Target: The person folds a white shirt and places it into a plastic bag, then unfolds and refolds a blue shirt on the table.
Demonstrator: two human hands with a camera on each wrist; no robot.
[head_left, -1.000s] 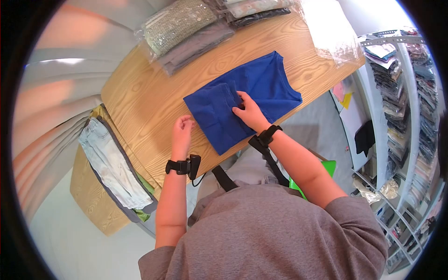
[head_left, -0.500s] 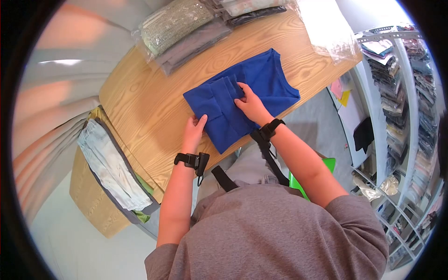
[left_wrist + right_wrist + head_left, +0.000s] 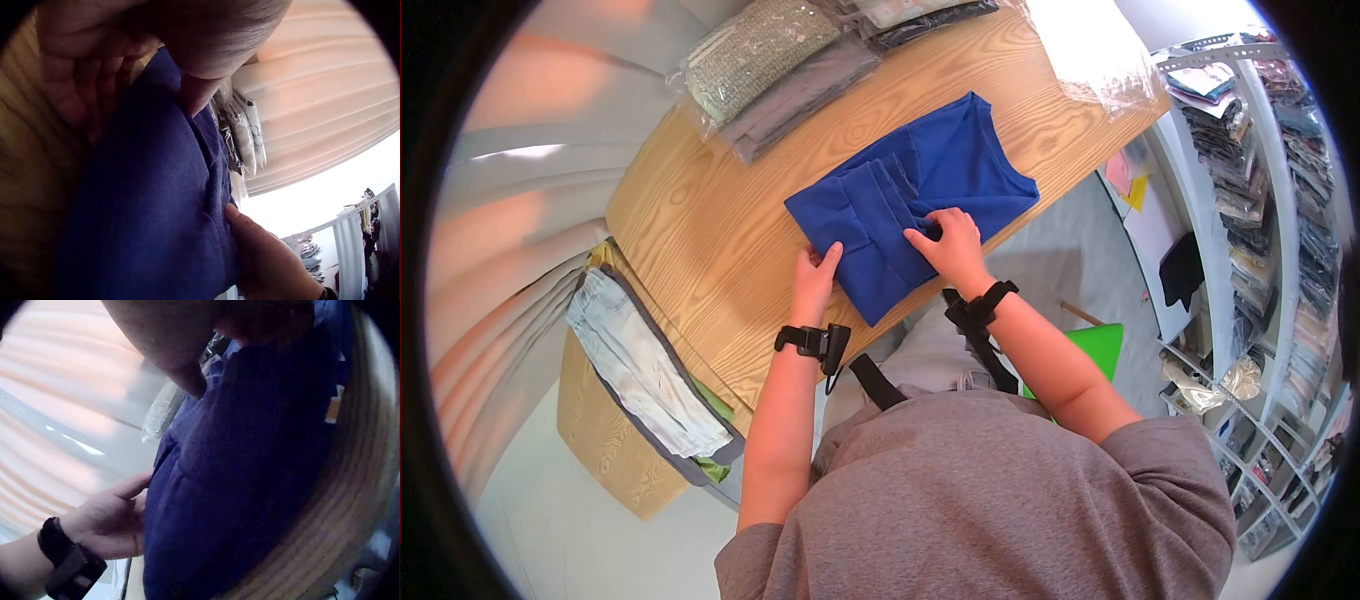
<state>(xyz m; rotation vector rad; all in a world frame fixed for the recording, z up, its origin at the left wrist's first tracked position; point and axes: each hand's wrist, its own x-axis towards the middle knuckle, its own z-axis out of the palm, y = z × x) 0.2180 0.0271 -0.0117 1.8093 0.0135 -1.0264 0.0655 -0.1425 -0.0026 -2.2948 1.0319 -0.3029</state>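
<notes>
A folded blue shirt lies on the table near the person, its curved neckline toward the right and layered folds across its middle. My left hand pinches the shirt's left edge, thumb on top and fingers tucked around the side. On the near right part of the folds, my right hand holds the cloth between thumb and curled fingers. The left wrist view shows the shirt close up, with the right hand at its far side. In the right wrist view, the right thumb presses into the cloth.
Plastic-wrapped garments sit at the table's back left, and clear bags at the back right. Light blue jeans lie on a stack at left. Racks of packed clothes stand at right, beyond a green object.
My left hand has moved right onto the shirt's edge and grips it. My right hand has slid toward the person along the folds. The folded layers have spread slightly.
</notes>
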